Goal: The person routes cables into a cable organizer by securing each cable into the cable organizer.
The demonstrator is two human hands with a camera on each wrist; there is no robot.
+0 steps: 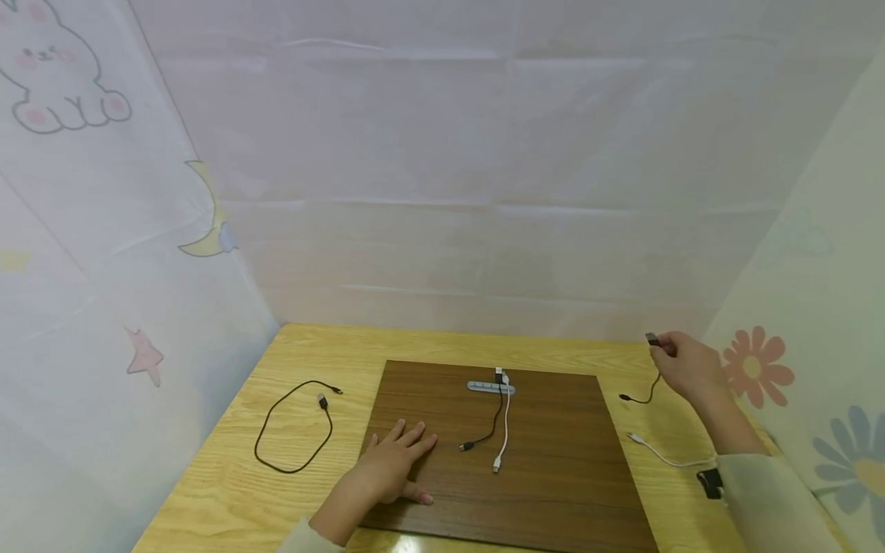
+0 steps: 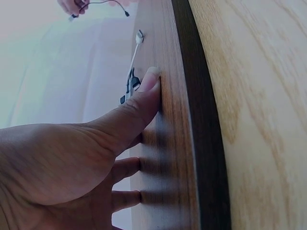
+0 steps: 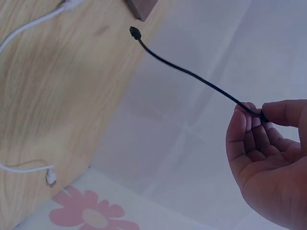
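Plainly, in the head view, the right hand (image 1: 691, 372) holds a short black cable (image 1: 653, 391) up at the far right, right of the dark board (image 1: 546, 491) on the tabletop (image 1: 207, 491); its fingers pinch it just behind the wide plug (image 1: 652, 339), which points far and left. From there the cord drops nearward and bends, its small plug (image 1: 625, 397) pointing left. The left hand (image 1: 390, 466) rests on the board's left part, fingers spread apart.

In the left wrist view, that hand's fingertips touch the board, separated; well beyond, the right hand grips the cable, its cord arching.

In the right wrist view, thumb and fingers clamp one end; the long axis runs leftward in a shallow bow, small plug outermost. A white cable (image 3: 34, 21) lies on the tabletop nearby.
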